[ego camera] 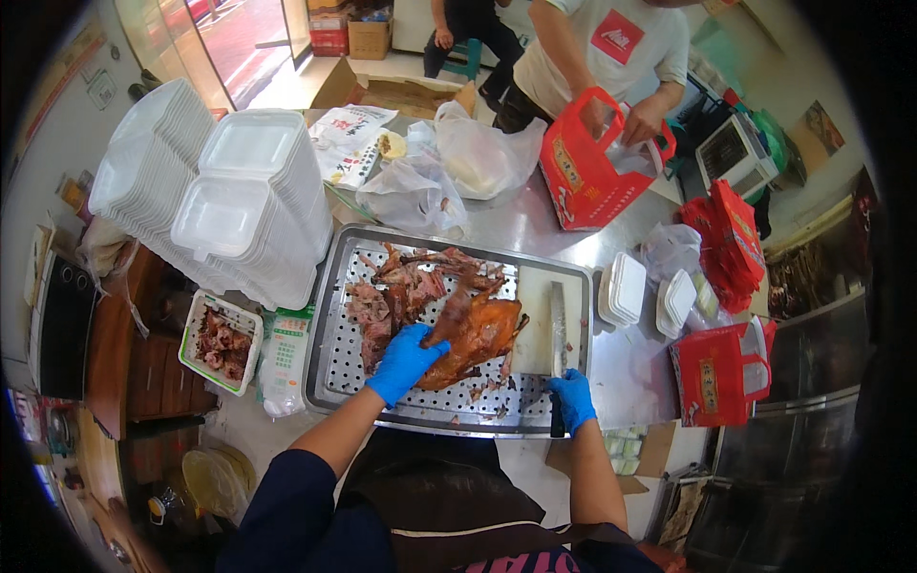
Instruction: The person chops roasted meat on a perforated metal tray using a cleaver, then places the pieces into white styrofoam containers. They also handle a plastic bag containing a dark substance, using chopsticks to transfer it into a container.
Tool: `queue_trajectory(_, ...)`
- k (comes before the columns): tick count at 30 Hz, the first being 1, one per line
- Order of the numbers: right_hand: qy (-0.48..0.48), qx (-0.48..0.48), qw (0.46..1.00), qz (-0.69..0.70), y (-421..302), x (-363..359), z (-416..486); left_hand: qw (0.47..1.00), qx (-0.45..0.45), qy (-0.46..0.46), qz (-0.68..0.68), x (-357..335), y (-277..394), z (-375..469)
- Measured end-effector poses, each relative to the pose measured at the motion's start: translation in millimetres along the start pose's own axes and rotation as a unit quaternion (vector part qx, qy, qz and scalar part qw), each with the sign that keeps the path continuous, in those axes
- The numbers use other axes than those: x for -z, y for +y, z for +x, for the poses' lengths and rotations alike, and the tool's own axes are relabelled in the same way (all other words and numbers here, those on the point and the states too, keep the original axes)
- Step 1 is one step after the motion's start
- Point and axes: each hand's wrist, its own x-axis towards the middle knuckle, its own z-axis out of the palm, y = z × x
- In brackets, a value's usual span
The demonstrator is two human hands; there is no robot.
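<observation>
A whole browned roast duck (480, 336) lies in a perforated steel tray (458, 422). My left hand (408, 364), in a blue glove, grips its near left side; a brown strip above my thumb is blurred. Behind and left of it are carcass pieces with meat and bones (415, 286). My right hand (575, 402), also gloved in blue, holds a long knife (558, 322) at its black handle near the tray's front edge. The blade points away from me, flat over a white cutting board (534, 294) at the tray's right.
Tall stacks of white foam boxes (222, 215) stand left, above a tub of meat scraps (222, 344). Plastic bags (487, 154) lie behind the tray. Across the table a person's hands (641, 122) reach into a red bag (594, 172). Lidded white containers (623, 290) sit right, near another red bag (716, 372).
</observation>
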Motion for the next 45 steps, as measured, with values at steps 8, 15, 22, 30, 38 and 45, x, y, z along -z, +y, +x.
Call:
queue_trajectory(8,-0.2,0.071,0.96,-0.181,-23.5,-63.9,-129.6,0.931,-0.103,0.276,-0.214,-18.7,-39.3,-17.1)
queue_trajectory(15,-0.253,0.121,0.903,-0.325,-17.2,-89.1,-149.3,0.95,-0.168,0.212,-0.157,-33.0,-10.8,-39.2)
queue_trajectory(22,-0.127,0.253,0.864,-0.417,-9.3,-146.3,-117.8,0.945,-0.248,0.116,-0.177,-19.5,-36.8,-56.6)
queue_trajectory(30,-0.113,0.304,0.86,-0.394,-21.4,-126.8,-145.2,0.775,0.14,0.28,-0.55,-23.0,-122.4,-84.8)
queue_trajectory(38,-0.109,0.387,0.76,-0.511,17.8,-132.6,-113.5,0.857,0.145,0.288,-0.403,-20.2,-100.8,-84.7)
queue_trajectory(45,-0.109,0.356,0.754,-0.542,11.0,-87.0,-111.6,0.903,-0.011,0.298,-0.31,43.0,-82.2,-90.0)
